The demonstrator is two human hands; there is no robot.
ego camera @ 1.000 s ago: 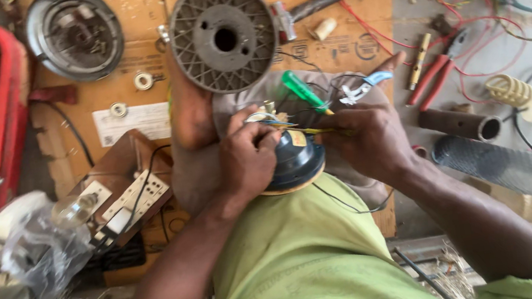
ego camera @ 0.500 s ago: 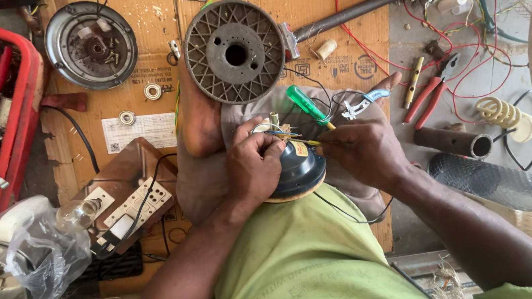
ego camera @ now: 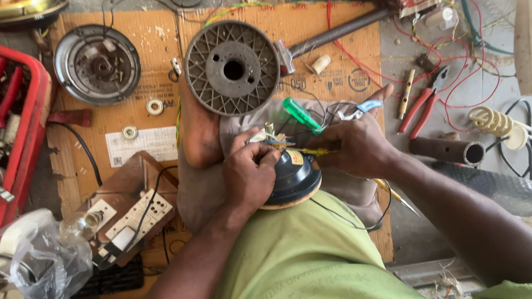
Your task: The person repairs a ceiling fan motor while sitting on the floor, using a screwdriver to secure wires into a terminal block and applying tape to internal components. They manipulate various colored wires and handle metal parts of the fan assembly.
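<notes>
Left hand closed over the top of a dark round motor, fingertips pinching its wires. Right hand closed on the same wires from the motor's other side. The motor rests on the person's lap. Just beyond it lies a green-handled screwdriver; farther beyond, a grey ribbed wheel on cardboard. Red-handled pliers lie right of the motor.

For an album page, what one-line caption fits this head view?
Both hands, left hand and right hand, work thin wires atop a dark round motor housing over brown cardboard.
</notes>
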